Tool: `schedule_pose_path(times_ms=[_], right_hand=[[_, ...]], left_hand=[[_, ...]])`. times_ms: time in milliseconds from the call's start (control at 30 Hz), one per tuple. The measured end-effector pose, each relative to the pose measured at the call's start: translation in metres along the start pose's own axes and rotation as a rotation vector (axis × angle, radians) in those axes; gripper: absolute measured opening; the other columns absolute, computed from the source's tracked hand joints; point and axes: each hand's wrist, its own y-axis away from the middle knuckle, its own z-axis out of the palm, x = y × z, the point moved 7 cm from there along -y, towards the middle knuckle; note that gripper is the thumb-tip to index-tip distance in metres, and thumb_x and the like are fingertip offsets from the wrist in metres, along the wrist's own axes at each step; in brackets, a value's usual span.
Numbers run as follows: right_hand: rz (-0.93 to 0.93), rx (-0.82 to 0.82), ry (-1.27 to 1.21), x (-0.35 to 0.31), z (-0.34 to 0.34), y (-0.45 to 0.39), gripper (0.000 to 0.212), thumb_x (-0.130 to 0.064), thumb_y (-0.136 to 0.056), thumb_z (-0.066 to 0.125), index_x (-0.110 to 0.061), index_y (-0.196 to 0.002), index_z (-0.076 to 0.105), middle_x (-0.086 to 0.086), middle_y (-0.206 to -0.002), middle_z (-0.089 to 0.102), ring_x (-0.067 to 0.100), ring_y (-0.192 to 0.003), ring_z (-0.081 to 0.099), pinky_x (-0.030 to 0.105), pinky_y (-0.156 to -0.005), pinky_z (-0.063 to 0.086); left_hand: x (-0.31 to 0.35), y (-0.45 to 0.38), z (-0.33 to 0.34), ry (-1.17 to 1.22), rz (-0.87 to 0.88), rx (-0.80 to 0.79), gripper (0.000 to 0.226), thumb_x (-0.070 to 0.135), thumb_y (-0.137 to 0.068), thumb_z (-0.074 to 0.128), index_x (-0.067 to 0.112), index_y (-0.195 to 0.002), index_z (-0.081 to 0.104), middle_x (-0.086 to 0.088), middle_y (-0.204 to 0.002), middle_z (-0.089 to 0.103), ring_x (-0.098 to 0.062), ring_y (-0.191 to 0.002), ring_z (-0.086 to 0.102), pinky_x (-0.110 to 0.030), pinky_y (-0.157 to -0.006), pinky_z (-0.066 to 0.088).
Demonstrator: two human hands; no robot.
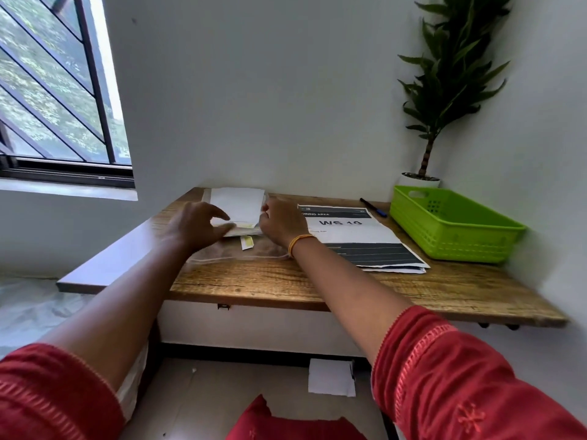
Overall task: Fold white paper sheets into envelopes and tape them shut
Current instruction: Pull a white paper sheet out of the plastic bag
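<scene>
Both arms reach to the far left part of the wooden surface [286, 281], where the white paper sheets [236, 203] lie in a stack against the wall.

Left hand [193, 225]: fingers curled, thumb and forefinger closing on the near edge of a folded white piece [243, 230] just in front of the stack. Grip looks like a light pinch on that piece; blur makes actual contact uncertain. Judged purpose: steadying the fold so the flap does not spring open.

Right hand [279, 222]: at the right edge of the same papers, fingers bent inward and hidden behind the knuckles. Cannot tell whether this grip is holding anything.

A small yellowish strip [247, 242] lies on the surface just near of the folded piece, between the wrists; probably tape or its backing, kept within easy reach for sealing.

Clear plastic film [228, 255] lies flat under the work area.

To the right: printed sign sheet [359, 236], pen [373, 207] beyond it, green basket [451, 223] at far right, likely for finished envelopes; it appears empty from here.

One white sheet [332, 377] lies on the floor under the surface.

Stage estimate: folding or sealing one envelope.
</scene>
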Motion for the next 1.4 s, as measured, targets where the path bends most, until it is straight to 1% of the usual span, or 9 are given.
schedule_pose_path(times_ms=[100, 167, 333, 433, 600, 700, 867, 1167, 1400], right_hand=[[-0.131, 0.046, 0.032, -0.013, -0.004, 0.009, 0.025, -0.019, -0.085, 0.05, -0.01, -0.1, 0.067, 0.011, -0.105, 0.067, 0.029, -0.099, 0.061, 0.034, -0.083, 0.05], [-0.171, 0.04, 0.057, -0.013, -0.006, 0.012, 0.025, -0.018, -0.085, 0.051, -0.01, -0.102, 0.067, 0.011, -0.105, 0.067, 0.028, -0.1, 0.061, 0.035, -0.086, 0.05], [-0.281, 0.125, -0.005, -0.019, -0.017, 0.022, 0.024, -0.01, -0.083, 0.051, -0.005, -0.097, 0.07, 0.012, -0.097, 0.07, 0.028, -0.091, 0.065, 0.038, -0.079, 0.052], [-0.47, 0.228, -0.044, -0.038, -0.028, 0.037, 0.016, -0.007, -0.076, 0.057, -0.004, -0.083, 0.071, 0.011, -0.077, 0.072, 0.027, -0.07, 0.067, 0.033, -0.063, 0.052], [-0.671, 0.015, 0.08, -0.073, -0.001, 0.049, 0.019, -0.017, -0.075, 0.057, -0.006, -0.084, 0.069, 0.01, -0.079, 0.071, 0.03, -0.073, 0.067, 0.034, -0.063, 0.053], [-0.591, -0.013, 0.182, -0.072, 0.017, 0.037, 0.027, -0.012, -0.082, 0.053, -0.004, -0.106, 0.063, 0.014, -0.102, 0.068, 0.033, -0.093, 0.065, 0.036, -0.07, 0.052], [-0.21, -0.105, 0.233, -0.06, 0.047, 0.01, 0.042, -0.002, -0.093, 0.037, 0.006, -0.134, 0.04, 0.026, -0.136, 0.046, 0.039, -0.127, 0.044, 0.044, -0.102, 0.043], [-0.179, -0.191, 0.167, -0.054, 0.052, -0.003, 0.035, -0.001, -0.094, 0.036, 0.001, -0.122, 0.057, 0.021, -0.126, 0.06, 0.032, -0.119, 0.056, 0.038, -0.101, 0.045], [-0.314, -0.037, 0.251, -0.062, 0.035, 0.019, 0.026, -0.002, -0.089, 0.047, -0.001, -0.109, 0.063, 0.019, -0.106, 0.068, 0.036, -0.1, 0.065, 0.04, -0.078, 0.053]], left_hand=[[0.008, 0.006, 0.022, -0.02, -0.006, -0.266, 0.075, 0.056, -0.062, 0.078, 0.023, -0.126, 0.059, -0.001, -0.132, 0.058, -0.022, -0.122, 0.053, -0.038, -0.098, 0.042], [0.003, 0.007, 0.022, -0.018, -0.02, -0.276, 0.07, 0.051, -0.063, 0.079, 0.023, -0.124, 0.059, -0.002, -0.13, 0.059, -0.022, -0.12, 0.053, -0.037, -0.096, 0.043], [-0.008, 0.009, -0.001, 0.028, -0.043, -0.003, 0.018, 0.019, -0.081, 0.07, 0.014, -0.098, 0.074, -0.01, -0.106, 0.072, -0.022, -0.099, 0.066, -0.034, -0.087, 0.052], [-0.005, 0.012, -0.013, 0.152, -0.105, 0.232, 0.019, 0.025, -0.083, 0.07, 0.011, -0.093, 0.076, -0.008, -0.097, 0.074, -0.02, -0.096, 0.068, -0.029, -0.085, 0.05], [0.001, 0.015, -0.011, 0.244, -0.162, 0.388, 0.021, 0.028, -0.085, 0.066, 0.015, -0.098, 0.076, -0.008, -0.102, 0.073, -0.02, -0.101, 0.066, -0.022, -0.081, 0.042], [-0.002, 0.016, -0.012, 0.313, -0.161, 0.42, 0.022, 0.029, -0.086, 0.065, 0.015, -0.099, 0.075, -0.007, -0.102, 0.073, -0.017, -0.102, 0.066, -0.024, -0.086, 0.045], [-0.002, 0.017, -0.009, 0.344, -0.152, 0.417, 0.021, 0.028, -0.086, 0.064, 0.017, -0.1, 0.075, -0.006, -0.104, 0.073, -0.016, -0.105, 0.065, -0.024, -0.088, 0.045], [-0.012, 0.012, 0.001, 0.302, -0.239, 0.292, 0.025, 0.029, -0.086, 0.061, 0.02, -0.107, 0.072, -0.008, -0.113, 0.07, -0.021, -0.111, 0.062, -0.028, -0.095, 0.046], [-0.011, 0.015, 0.001, 0.298, -0.259, 0.264, 0.03, 0.034, -0.087, 0.06, 0.022, -0.112, 0.07, -0.007, -0.119, 0.067, -0.02, -0.116, 0.059, -0.028, -0.097, 0.043]])
